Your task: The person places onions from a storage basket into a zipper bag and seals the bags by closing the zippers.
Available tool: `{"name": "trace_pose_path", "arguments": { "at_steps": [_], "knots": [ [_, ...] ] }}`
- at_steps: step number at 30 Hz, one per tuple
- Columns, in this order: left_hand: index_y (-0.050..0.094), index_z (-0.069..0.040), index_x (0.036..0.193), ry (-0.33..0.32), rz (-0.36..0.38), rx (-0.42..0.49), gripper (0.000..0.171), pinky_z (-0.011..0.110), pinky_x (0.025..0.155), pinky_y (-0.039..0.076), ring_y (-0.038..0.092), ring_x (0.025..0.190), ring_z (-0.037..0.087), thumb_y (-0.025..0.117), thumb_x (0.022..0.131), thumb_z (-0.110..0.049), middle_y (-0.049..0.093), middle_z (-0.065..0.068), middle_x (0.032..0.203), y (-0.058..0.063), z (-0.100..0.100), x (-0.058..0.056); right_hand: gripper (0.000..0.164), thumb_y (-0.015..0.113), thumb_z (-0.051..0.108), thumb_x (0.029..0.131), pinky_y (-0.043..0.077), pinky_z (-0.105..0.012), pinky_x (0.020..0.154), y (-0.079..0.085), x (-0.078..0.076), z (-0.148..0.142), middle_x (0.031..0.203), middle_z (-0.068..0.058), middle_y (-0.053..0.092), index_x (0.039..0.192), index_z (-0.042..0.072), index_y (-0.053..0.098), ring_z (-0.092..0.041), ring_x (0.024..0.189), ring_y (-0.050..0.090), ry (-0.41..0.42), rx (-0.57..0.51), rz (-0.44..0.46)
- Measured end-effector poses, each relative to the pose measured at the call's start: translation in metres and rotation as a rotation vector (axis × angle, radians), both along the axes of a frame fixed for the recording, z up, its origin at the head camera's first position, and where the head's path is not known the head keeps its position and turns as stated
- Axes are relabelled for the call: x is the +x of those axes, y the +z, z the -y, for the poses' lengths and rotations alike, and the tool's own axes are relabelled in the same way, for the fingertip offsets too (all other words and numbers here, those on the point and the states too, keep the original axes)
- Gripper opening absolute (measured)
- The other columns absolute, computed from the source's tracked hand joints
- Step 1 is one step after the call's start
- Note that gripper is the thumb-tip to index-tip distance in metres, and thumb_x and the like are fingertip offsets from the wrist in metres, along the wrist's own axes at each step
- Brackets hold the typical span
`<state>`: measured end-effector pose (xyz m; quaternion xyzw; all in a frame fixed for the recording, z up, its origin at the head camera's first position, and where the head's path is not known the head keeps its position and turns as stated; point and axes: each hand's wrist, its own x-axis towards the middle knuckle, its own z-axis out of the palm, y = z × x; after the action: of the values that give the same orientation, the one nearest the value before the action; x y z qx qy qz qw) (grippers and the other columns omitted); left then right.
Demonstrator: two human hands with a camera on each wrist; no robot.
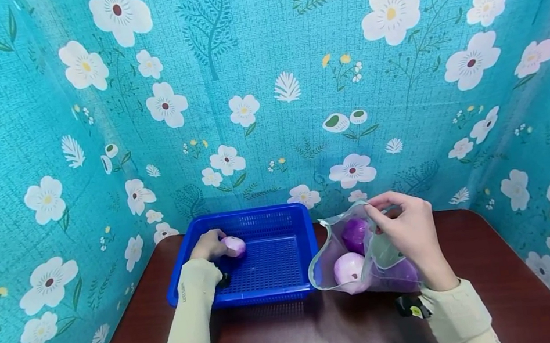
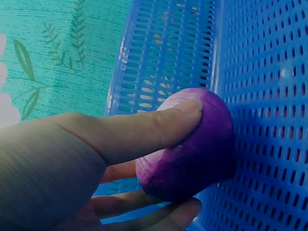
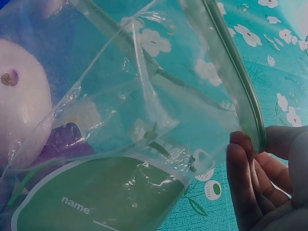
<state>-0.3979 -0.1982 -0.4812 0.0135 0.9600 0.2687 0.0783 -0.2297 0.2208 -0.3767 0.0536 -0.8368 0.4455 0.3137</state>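
Observation:
Inside the blue basket (image 1: 277, 297), my left hand (image 1: 208, 245) grips a purple onion (image 1: 234, 247) at the basket's left side. Its thumb lies over the onion (image 2: 207, 144) in the left wrist view, with fingers underneath. My right hand (image 1: 412, 228) pinches the top edge of a clear zip bag (image 1: 333, 233) that stands open to the right of the basket. A pale, peeled-looking onion (image 1: 349, 271) and a darker purple onion (image 1: 355, 234) show within the bag. The right wrist view shows the bag's green zip edge (image 3: 240, 82) between thumb and fingers.
Both the basket and the bag rest on a dark brown table (image 1: 288, 339). A blue flowered curtain (image 1: 266, 108) hangs behind the table and along its sides. Black straps with small devices sit at both wrists. The bag carries a green label (image 3: 96, 197) reading "name".

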Motion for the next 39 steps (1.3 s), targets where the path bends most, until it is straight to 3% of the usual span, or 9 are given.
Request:
{"name": "trace_pose_path", "arguments": {
  "at_steps": [5,11,22,31,39],
  "knots": [
    [0.061,0.002,0.131,-0.005,-0.046,0.009,0.067,0.054,0.099,0.052,0.063,0.116,0.041,0.09,0.078,-0.028,0.064,0.026,0.133,0.008,-0.003,0.004,0.007,0.078,0.016,0.093,0.049,-0.024,0.046,0.0,0.0,0.001,0.081,-0.009,0.076,0.093,0.01,0.079,-0.007,0.051,0.065,-0.003,0.002,0.004],
    [0.061,0.001,0.134,-0.02,-0.132,0.052,0.068,0.055,0.101,0.052,0.062,0.12,0.043,0.09,0.079,-0.027,0.064,0.026,0.133,0.019,-0.006,0.01,0.007,0.078,0.016,0.093,0.049,-0.024,0.046,-0.001,0.0,0.0,0.082,-0.009,0.076,0.093,0.01,0.079,-0.007,0.051,0.065,-0.001,0.003,0.003],
    [0.056,-0.006,0.145,-0.079,-0.22,0.192,0.075,0.057,0.103,0.052,0.059,0.128,0.044,0.088,0.083,-0.035,0.059,0.024,0.144,0.043,-0.019,0.037,0.007,0.078,0.016,0.093,0.049,-0.023,0.046,-0.001,-0.001,0.001,0.081,-0.009,0.076,0.093,0.009,0.08,-0.006,0.051,0.065,0.002,0.0,-0.002],
    [0.056,-0.013,0.145,-0.235,-0.306,0.378,0.073,0.047,0.095,0.06,0.066,0.121,0.036,0.09,0.082,-0.032,0.06,0.014,0.144,0.042,-0.033,0.065,0.008,0.078,0.017,0.093,0.049,-0.024,0.046,-0.003,-0.001,0.001,0.081,-0.009,0.076,0.093,0.009,0.079,-0.006,0.051,0.065,0.003,-0.001,0.004],
    [0.056,-0.019,0.146,-0.268,-0.332,0.416,0.075,0.046,0.096,0.059,0.065,0.121,0.033,0.091,0.08,-0.029,0.06,0.009,0.145,0.046,-0.038,0.085,0.006,0.078,0.015,0.093,0.049,-0.022,0.046,-0.003,-0.002,0.001,0.081,-0.01,0.076,0.092,0.009,0.079,-0.004,0.051,0.064,0.003,0.007,-0.019]
  ]
}}
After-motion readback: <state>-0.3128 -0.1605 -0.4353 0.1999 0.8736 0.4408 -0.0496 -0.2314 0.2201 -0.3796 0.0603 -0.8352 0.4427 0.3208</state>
